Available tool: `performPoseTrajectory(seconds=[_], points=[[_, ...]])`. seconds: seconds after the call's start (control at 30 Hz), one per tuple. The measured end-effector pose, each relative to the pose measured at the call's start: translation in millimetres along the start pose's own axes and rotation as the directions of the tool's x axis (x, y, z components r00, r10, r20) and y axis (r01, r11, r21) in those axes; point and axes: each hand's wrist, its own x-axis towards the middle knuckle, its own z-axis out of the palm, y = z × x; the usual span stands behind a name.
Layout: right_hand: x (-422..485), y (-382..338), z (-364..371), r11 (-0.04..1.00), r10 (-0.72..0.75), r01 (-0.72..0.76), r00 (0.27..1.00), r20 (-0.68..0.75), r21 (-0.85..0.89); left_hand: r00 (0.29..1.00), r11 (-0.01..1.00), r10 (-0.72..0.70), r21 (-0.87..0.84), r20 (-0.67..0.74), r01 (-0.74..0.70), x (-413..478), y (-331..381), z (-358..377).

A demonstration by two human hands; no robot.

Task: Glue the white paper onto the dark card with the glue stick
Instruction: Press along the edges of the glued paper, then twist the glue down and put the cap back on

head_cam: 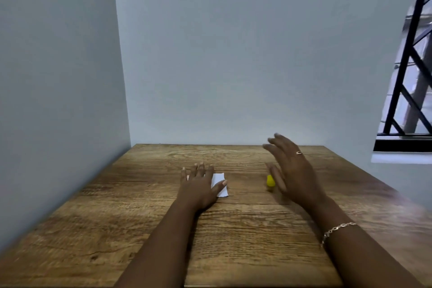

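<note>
A small white paper (219, 182) lies on the wooden table (233, 229) near its middle. My left hand (198, 186) rests flat on it with straight fingers, and covers most of its left part. No dark card shows; whatever lies under the hand is hidden. A yellow glue stick (270, 181) stands on the table to the right of the paper. My right hand (292, 170) hovers open just right of the stick, fingers spread, thumb close beside it and holding nothing.
Grey walls close off the table at the left and the back. A window with black bars (406, 77) is at the upper right. The table's right edge runs close to my right forearm.
</note>
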Motion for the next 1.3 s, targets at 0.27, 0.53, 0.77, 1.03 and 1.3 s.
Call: performPoseTrajectory(seconds=[0.27, 0.53, 0.77, 1.03, 1.3], points=[[-28.1, 34.5, -11.5, 0.727, 0.551, -0.562, 0.820, 0.153, 0.394, 0.984, 0.999, 0.015, 0.034, 0.178, -0.021, -2.8, 4.7, -0.6], [-36.5, 35.2, -2.6, 0.562, 0.538, -0.718, 0.694, 0.478, 0.410, 0.981, 0.998, 0.013, 0.053, 0.195, -0.023, -2.5, 5.3, 0.0], [-33.6, 33.4, 6.1, 0.689, 0.508, -0.657, 0.738, 0.444, 0.305, 0.979, 0.998, 0.016, 0.062, 0.204, -0.029, -1.1, 4.7, 0.5], [-15.7, 6.9, 6.9, 0.667, 0.502, -0.530, 0.839, 0.210, 0.524, 0.994, 0.998, 0.015, -0.056, 0.110, -0.009, -1.1, 6.7, -3.1], [22.8, -26.8, 33.6, 0.641, 0.239, -0.477, 0.869, 0.434, 0.601, 0.921, 0.580, 0.086, -0.732, -0.380, -0.357, -11.2, 33.8, -23.4]])
